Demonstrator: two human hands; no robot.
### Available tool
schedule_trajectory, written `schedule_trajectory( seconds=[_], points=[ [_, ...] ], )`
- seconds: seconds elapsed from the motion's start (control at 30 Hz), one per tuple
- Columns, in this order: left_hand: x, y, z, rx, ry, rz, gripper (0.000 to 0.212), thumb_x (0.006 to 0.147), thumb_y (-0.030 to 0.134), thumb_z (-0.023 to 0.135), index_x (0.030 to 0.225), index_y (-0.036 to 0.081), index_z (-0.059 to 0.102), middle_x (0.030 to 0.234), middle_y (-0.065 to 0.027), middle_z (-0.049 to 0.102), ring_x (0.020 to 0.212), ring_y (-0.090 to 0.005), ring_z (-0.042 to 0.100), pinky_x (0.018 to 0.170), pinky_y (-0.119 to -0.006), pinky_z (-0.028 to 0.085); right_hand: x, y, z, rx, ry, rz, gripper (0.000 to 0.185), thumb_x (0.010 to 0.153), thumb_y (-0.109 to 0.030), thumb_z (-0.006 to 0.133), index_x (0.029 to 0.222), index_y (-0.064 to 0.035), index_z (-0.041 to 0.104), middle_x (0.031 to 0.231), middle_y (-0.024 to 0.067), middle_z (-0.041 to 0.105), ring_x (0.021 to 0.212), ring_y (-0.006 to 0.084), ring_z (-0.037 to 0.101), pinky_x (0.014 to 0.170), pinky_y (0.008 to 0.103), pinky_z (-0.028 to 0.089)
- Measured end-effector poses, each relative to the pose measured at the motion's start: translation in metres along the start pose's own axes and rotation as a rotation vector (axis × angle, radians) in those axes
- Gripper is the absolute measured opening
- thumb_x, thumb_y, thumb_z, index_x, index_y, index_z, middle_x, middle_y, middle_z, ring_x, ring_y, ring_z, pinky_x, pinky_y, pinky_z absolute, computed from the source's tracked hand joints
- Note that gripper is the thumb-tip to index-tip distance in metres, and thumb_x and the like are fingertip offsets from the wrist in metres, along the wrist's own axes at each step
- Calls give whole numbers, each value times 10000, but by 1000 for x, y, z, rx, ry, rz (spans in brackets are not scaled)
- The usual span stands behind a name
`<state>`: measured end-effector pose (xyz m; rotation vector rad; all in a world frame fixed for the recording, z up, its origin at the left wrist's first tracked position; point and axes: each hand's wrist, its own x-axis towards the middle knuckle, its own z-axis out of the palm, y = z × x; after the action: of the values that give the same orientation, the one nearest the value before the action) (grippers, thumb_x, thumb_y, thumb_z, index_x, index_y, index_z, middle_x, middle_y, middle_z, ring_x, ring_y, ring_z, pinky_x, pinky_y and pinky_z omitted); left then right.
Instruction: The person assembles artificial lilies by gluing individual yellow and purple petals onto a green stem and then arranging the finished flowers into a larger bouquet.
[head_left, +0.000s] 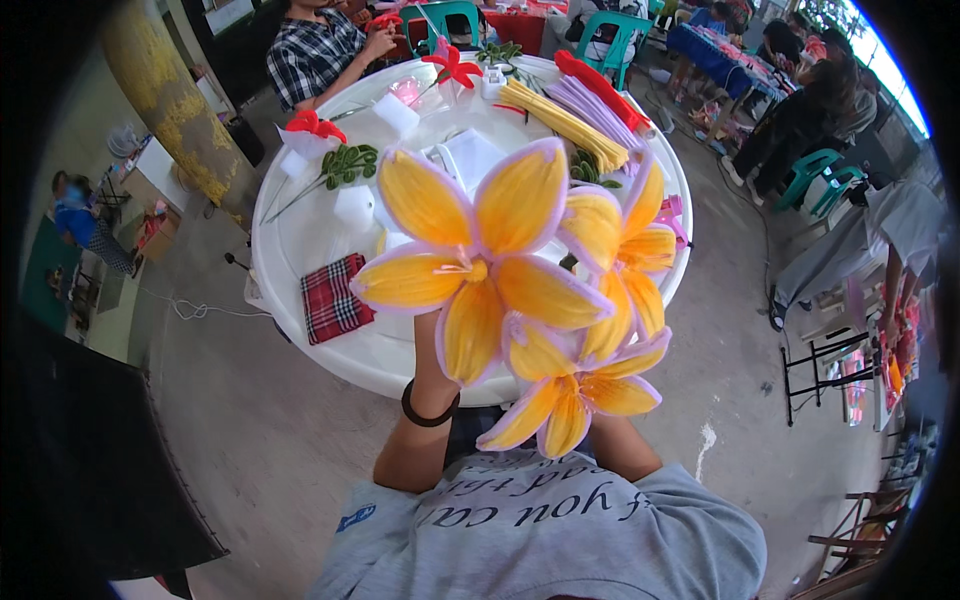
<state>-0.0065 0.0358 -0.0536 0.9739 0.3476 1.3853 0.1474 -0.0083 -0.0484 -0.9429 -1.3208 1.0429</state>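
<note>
Three large yellow-orange flowers with lilac edges, seemingly made of chenille stems, rise in front of me. The biggest flower (487, 274) faces the camera, a second flower (622, 255) sits to its right, and a third flower (568, 390) is lower down. Behind the biggest flower's lower petals goes my left hand (429, 337), wearing a dark band at the wrist; its fingers are hidden. My right forearm (622, 446) runs up behind the lowest flower, which hides the right hand. What either hand grips cannot be seen.
On the round white table (397, 367) lie a folded red plaid cloth (335, 298), yellow chenille stems (562, 124), lilac stems (596, 112), red stems (600, 86), green leaf sprigs (349, 165), white foam blocks (396, 114) and red flowers (454, 69). Across sits another person (319, 56).
</note>
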Motion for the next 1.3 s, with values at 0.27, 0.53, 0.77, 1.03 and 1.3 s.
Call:
schedule_trajectory(
  seconds=[0.27, 0.53, 0.77, 1.03, 1.3],
  points=[
    [0, -4, -3, 490, 57, 494, 483, 815, 96, 651, 1232, 3, 428, 1220, -125, 514, 1083, -213, 533, 945, -340, 421, 0, 0, 4, -6, -10, -4, 377, 798, -131, 655, 1142, -48, 527, 1108, 134, 560, 1044, 293, 525, 922, 399, 389],
    [9, 38, 8, 427, -126, 40, 256, 799, 55, 638, 1043, 11, 575, 961, -86, 625, 911, -209, 592, 817, -338, 462, -12, -3, 4, -12, -7, 17, 372, 799, -130, 654, 1139, -49, 528, 1106, 133, 560, 1043, 291, 526, 920, 398, 390],
    [1, 39, 15, 993, -29, 401, 295, 773, 63, 665, 1042, -14, 570, 963, -122, 625, 885, -265, 597, 780, -362, 458, -19, -2, 2, -20, -2, 26, 368, 799, -130, 653, 1136, -50, 529, 1105, 132, 561, 1042, 289, 526, 920, 398, 390],
    [4, 40, 24, 665, 43, 215, 379, 752, 21, 696, 1104, -26, 564, 1055, -131, 613, 948, -248, 595, 837, -341, 456, -21, -2, 3, -30, -3, 26, 363, 800, -129, 652, 1133, -51, 530, 1103, 131, 561, 1040, 288, 526, 918, 397, 391],
    [9, 51, 40, 386, -90, 231, 393, 744, 9, 704, 1106, -38, 559, 1066, -128, 612, 946, -196, 598, 805, -304, 475, -19, 0, 4, -41, -10, 30, 358, 801, -129, 651, 1130, -52, 531, 1101, 130, 561, 1039, 286, 527, 917, 397, 392]
  ],
)
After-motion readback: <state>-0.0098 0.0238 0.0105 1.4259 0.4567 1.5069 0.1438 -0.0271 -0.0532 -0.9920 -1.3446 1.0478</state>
